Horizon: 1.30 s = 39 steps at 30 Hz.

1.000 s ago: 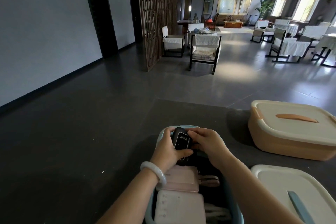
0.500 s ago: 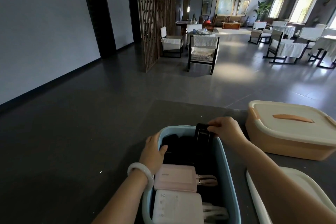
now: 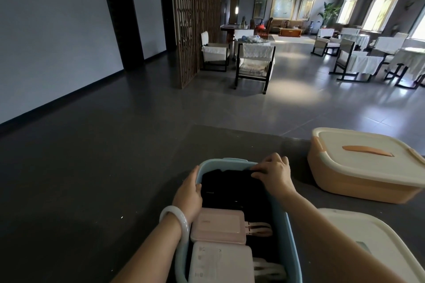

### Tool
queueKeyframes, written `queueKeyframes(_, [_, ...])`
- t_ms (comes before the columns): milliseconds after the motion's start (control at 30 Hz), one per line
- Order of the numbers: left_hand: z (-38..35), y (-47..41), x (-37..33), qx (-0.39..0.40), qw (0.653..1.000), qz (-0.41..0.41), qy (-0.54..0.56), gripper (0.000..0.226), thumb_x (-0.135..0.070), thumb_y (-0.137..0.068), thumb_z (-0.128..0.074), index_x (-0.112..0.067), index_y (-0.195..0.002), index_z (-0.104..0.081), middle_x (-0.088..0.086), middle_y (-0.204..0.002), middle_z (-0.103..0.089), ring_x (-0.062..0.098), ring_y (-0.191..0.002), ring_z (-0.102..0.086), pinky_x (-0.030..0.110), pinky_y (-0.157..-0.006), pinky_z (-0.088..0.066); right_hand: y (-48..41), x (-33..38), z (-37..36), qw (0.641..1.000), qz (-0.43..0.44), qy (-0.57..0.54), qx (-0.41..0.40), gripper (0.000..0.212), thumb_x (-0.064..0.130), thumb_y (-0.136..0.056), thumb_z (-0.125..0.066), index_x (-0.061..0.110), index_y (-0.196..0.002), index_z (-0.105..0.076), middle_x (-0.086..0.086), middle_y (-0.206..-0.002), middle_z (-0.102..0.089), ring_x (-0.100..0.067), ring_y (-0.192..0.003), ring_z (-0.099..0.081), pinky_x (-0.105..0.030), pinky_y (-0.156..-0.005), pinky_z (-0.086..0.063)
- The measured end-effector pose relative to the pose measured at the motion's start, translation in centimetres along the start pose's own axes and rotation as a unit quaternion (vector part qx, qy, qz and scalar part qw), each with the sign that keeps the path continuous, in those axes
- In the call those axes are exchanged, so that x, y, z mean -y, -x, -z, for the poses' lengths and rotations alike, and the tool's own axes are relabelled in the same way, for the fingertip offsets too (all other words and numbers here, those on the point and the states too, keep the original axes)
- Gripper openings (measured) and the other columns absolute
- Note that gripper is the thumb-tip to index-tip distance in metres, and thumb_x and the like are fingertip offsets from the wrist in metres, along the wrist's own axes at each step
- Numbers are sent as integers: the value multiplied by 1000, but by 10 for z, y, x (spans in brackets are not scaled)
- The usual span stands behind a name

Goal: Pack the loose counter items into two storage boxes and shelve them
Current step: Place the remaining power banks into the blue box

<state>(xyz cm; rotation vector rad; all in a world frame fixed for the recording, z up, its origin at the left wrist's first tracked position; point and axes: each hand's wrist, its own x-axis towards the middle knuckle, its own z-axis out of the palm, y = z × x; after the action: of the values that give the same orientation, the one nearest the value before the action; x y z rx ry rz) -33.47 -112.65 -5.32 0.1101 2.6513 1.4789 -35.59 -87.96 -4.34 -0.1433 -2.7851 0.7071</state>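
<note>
A wide bare stretch of the dark grey table (image 3: 92, 190) lies to the left, and its far edge runs just behind the boxes. The left hand (image 3: 187, 193), with a white bangle (image 3: 174, 220) on its wrist, has its grip closed over the left rim of the open light-blue plastic storage box (image 3: 291, 236), thumb inside the wall. In the box lie one flat pink power bank (image 3: 218, 227) and one flat white power bank (image 3: 220, 264), each with a matching cord. Dark things at the far end are too dim to count. The right hand (image 3: 273, 173) reaches to the far right corner, where its grip pinches the top edge of a black flat item (image 3: 241, 173). Further right and apart stands one orange plastic storage box (image 3: 358, 186) with its cream lid on. Nearer, one loose cream lid (image 3: 368, 248) lies just beside the blue box.
</note>
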Motion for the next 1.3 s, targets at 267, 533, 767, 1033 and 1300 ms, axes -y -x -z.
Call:
queueKeyframes(267, [-2,0,0,1,1000,13,8,54,-15,-105,-36,-33,-154,-21,-4,-158,-28,16,-145,-29,33,-116,-29,-6,-8,-7,992,-82,-47,88,19,25,-74,-81,40,-85,-75,6,-96,-66,-20,-100,-58,-32,-92,-46])
queueKeyframes(533, [1,3,0,-2,1000,13,5,53,-15,-105,-35,-33,-154,-21,-4,-158,-29,17,-143,-31,31,-114,-31,-4,-5,-7,980,-119,-125,100,24,10,-69,-84,24,-86,-76,0,-95,-71,-14,-87,-65,-26,-84,-51])
queueKeyframes(767, [1,0,0,-4,1000,14,-1,54,-15,-105,-36,-32,-154,-22,-3,-157,-31,18,-142,-35,31,-112,-33,-1,-6,-2,996,-69,13,52,21,18,-77,-78,22,-98,-75,-5,-105,-59,-27,-107,-50,-34,-89,-45])
queueKeyframes(1033, [1,0,2,-3,1000,24,0,53,-17,-105,-36,-33,-154,-22,1,-154,-37,20,-137,-41,33,-110,-37,3,-3,-1,997,-64,18,47,23,20,-77,-78,23,-100,-75,-3,-97,-55,-29,-104,-53,-35,-84,-47])
queueKeyframes(1300, [-1,-1,2,-4,1000,24,-5,53,-17,-105,-36,-33,-153,-22,1,-155,-36,20,-140,-38,35,-113,-35,5,-3,-1,996,-73,2,48,22,20,-77,-78,24,-98,-75,-5,-104,-59,-27,-106,-53,-36,-88,-47])
